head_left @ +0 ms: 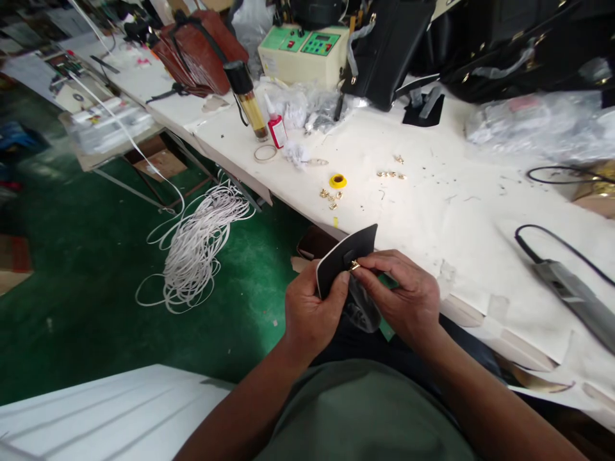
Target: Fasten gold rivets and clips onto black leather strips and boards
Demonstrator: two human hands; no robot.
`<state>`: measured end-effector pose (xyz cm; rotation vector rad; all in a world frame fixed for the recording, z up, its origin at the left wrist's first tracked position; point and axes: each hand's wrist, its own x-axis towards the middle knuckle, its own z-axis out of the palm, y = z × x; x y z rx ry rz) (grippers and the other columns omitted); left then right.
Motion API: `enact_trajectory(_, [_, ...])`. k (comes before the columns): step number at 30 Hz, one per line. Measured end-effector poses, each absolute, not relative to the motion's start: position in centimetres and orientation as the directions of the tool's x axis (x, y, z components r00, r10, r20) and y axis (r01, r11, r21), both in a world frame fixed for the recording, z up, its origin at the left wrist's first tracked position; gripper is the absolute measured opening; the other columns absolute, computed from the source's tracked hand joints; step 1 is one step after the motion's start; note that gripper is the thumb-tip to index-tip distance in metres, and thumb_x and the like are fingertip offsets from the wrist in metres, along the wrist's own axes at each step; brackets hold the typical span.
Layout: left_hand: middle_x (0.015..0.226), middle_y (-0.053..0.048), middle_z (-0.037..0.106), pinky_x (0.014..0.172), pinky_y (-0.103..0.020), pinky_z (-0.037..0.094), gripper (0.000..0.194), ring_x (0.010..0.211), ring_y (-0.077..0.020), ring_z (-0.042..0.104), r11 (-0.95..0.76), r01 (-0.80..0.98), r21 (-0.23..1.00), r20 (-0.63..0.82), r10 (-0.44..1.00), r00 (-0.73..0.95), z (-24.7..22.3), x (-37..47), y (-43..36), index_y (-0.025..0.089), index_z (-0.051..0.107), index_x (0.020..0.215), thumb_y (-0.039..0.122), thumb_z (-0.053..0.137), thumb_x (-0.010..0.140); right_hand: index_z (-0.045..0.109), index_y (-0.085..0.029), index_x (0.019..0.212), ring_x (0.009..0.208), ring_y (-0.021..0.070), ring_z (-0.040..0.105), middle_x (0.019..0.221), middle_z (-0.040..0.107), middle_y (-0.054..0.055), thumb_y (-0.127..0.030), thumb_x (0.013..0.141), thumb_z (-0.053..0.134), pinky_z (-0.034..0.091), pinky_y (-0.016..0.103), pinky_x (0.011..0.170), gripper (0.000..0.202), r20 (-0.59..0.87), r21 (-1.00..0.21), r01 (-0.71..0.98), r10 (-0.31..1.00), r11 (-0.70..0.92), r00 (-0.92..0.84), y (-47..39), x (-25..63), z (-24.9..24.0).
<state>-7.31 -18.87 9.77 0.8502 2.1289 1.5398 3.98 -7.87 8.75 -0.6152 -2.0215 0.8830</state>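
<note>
My left hand grips a curved black leather piece with a white edge, held upright just below the table's front edge. My right hand pinches a small gold metal fitting against the face of that piece, with thumb and forefinger closed on it. A crumpled clear plastic bag hangs between my two hands, under the leather. More small gold fittings lie scattered on the white table beyond my hands, beside a yellow ring.
A red-capped glue bottle, a tall amber bottle, a cream control box, black bags and brown leather pieces fill the table's far side. A grey tool with black cable lies at right. White cord is coiled on the green floor.
</note>
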Motion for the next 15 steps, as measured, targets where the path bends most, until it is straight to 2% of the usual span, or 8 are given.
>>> enact_trajectory(10, [0.087,0.000,0.078,0.070,-0.022,0.057,0.015,0.073,-0.0133,0.070,0.158,0.472,0.868,0.219,0.731,-0.647,10.4,-6.0,-18.5,0.019,0.077,0.100,0.022,0.071,0.086,0.074,-0.022,0.094,0.077,0.0159,0.073,0.087,0.078,0.003,-0.015,0.089,0.074,0.060,0.028,0.073,0.009,0.624,-0.663,0.081,0.609,0.744,-0.489,-7.9,5.9,9.2])
enact_trajectory(15, [0.085,0.000,0.078,0.072,-0.023,0.059,0.015,0.071,-0.0133,0.070,0.134,0.571,0.810,0.299,0.743,-0.598,10.4,-5.7,-18.6,0.020,0.078,0.100,0.018,0.071,0.087,0.075,-0.022,0.094,0.078,0.0161,0.073,0.087,0.079,0.003,-0.015,0.089,0.074,0.060,0.028,0.073,0.009,0.619,-0.660,0.079,0.601,0.747,-0.506,-7.9,6.5,9.6])
